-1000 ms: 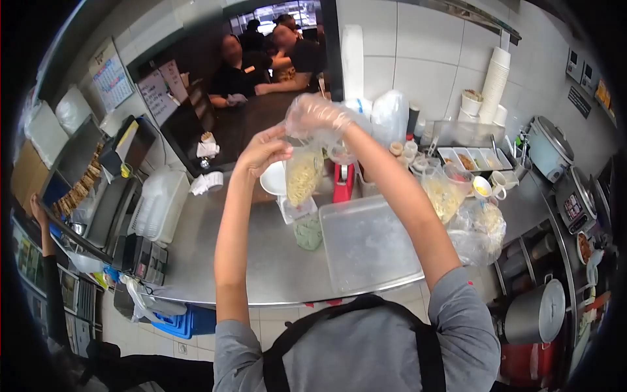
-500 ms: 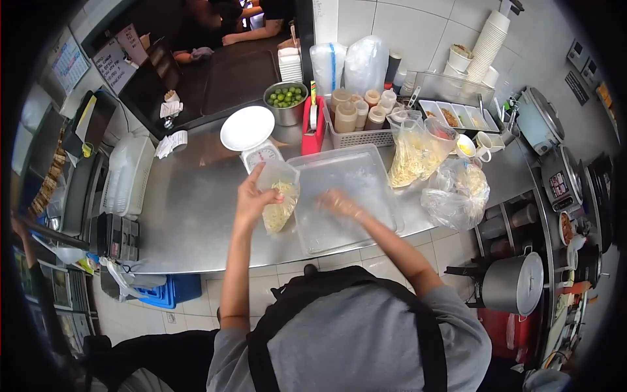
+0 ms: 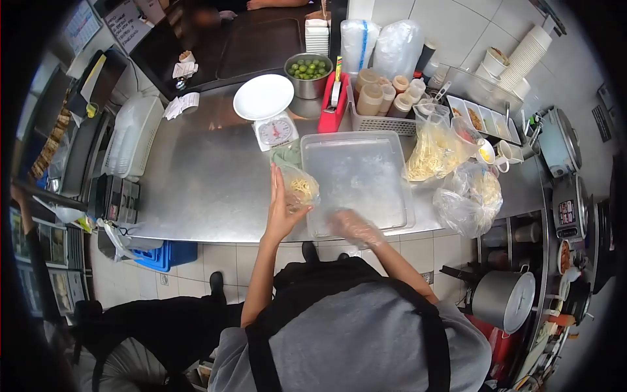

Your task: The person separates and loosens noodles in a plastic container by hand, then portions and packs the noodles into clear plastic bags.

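My left hand (image 3: 285,204) is wrapped round a small clear bag of noodles (image 3: 300,189) above the front of the steel counter, beside the plastic tray. A clear plastic glove covers my right hand (image 3: 353,227), which is blurred by motion over the tray's front edge; its fingers are smeared. The translucent tray (image 3: 356,166) lies flat with a little white residue in it. Behind the bag, a green cloth (image 3: 286,154) rests by a white scale (image 3: 275,130) with a round white plate (image 3: 264,97) on top.
A red tape dispenser (image 3: 332,108), a pot of green limes (image 3: 309,70) and a basket of sauce bottles (image 3: 385,121) line the back. Bags of noodles (image 3: 431,153) sit to the right. A white basket (image 3: 140,134) stands left. Another person's forearm shows beyond the counter.
The view has shifted. From raised above the counter, both hands came down and apart; the noodle bag stayed in my left hand and now sits more bunched in it.
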